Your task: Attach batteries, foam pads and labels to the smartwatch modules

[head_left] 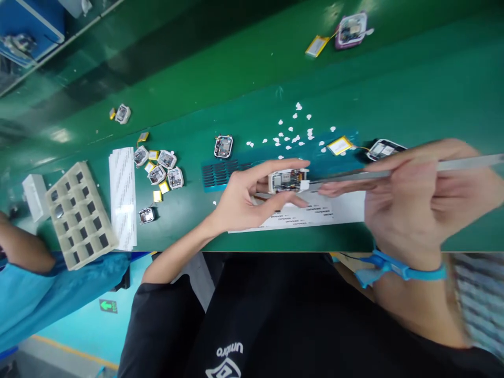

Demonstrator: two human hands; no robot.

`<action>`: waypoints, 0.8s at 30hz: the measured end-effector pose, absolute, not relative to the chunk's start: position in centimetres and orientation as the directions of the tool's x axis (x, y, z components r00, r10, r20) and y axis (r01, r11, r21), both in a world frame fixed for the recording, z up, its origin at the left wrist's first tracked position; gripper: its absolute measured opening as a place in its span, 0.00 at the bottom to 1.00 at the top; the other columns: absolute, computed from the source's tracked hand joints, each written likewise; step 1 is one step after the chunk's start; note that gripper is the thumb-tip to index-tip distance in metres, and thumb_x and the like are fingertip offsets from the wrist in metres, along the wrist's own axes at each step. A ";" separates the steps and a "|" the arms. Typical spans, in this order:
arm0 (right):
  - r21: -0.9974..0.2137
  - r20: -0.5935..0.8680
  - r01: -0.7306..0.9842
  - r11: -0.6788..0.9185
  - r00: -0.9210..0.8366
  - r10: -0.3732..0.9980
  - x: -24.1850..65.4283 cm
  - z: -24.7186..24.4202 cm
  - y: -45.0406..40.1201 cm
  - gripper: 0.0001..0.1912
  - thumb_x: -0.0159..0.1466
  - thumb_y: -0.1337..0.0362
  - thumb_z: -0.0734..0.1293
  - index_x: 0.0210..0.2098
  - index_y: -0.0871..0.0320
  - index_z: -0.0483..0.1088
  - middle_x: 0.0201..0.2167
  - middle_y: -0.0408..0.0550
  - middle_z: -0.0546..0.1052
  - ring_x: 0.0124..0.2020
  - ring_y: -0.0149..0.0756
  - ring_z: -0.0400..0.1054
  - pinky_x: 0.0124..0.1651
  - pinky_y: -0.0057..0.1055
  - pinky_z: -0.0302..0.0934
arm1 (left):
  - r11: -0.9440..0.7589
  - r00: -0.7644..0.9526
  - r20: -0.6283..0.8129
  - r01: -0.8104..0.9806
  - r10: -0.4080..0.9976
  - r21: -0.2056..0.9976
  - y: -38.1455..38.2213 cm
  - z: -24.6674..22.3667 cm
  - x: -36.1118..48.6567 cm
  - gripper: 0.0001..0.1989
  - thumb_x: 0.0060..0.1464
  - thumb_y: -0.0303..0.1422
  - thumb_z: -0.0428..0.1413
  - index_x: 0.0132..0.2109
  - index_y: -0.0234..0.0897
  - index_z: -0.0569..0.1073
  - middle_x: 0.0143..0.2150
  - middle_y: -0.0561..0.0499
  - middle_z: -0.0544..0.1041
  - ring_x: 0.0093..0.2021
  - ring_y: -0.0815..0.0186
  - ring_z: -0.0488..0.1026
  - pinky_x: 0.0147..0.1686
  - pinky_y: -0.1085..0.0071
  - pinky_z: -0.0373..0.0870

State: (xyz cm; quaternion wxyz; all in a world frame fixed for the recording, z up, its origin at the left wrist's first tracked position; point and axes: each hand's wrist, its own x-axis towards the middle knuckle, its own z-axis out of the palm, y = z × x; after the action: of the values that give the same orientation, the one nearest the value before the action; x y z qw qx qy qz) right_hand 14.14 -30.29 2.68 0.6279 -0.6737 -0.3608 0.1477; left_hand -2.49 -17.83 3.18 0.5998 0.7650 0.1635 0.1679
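Observation:
My left hand [244, 202] grips a small white device housing [277, 181] by its sides, fingers along the far edge and thumb along the near one. Its open face shows a circuit board with small parts. My right hand [417, 199], slightly blurred, is closed around metal tweezers [468, 164]. Their tips reach the right end of the housing, beside a small white piece [304, 185]; whether they pinch it I cannot tell. A printed white sheet [342, 207] lies beneath both hands. Just beyond my right hand rests a dark open housing [384, 149], wired to a yellow-edged battery [339, 145].
Several small white stickers [290, 129] are scattered beyond my hands. Left are a black slotted strip [216, 176], a lone housing [223, 146], grouped housings [167, 159], white sheets [123, 199] and a beige compartment tray [84, 210]. Another person's arm [23, 244] is at far left.

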 end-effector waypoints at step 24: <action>-0.899 0.364 0.430 0.089 0.616 0.699 13.1 4.0 -28.6 0.18 0.73 0.52 0.66 0.29 0.54 0.74 0.24 0.44 0.80 0.25 0.38 0.77 0.24 0.34 0.72 | 0.045 0.886 -0.080 0.067 0.457 0.997 -18.9 3.5 -2.2 0.18 0.70 0.29 0.57 0.65 0.39 0.68 0.55 0.48 0.84 0.50 0.60 0.87 0.54 0.64 0.87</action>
State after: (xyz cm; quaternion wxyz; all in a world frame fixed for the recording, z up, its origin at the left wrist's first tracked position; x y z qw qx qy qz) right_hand 13.11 -28.61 4.03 0.6041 -0.6655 -0.4240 0.1116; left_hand -2.16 -18.88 3.55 0.6965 0.6766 0.1937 0.1400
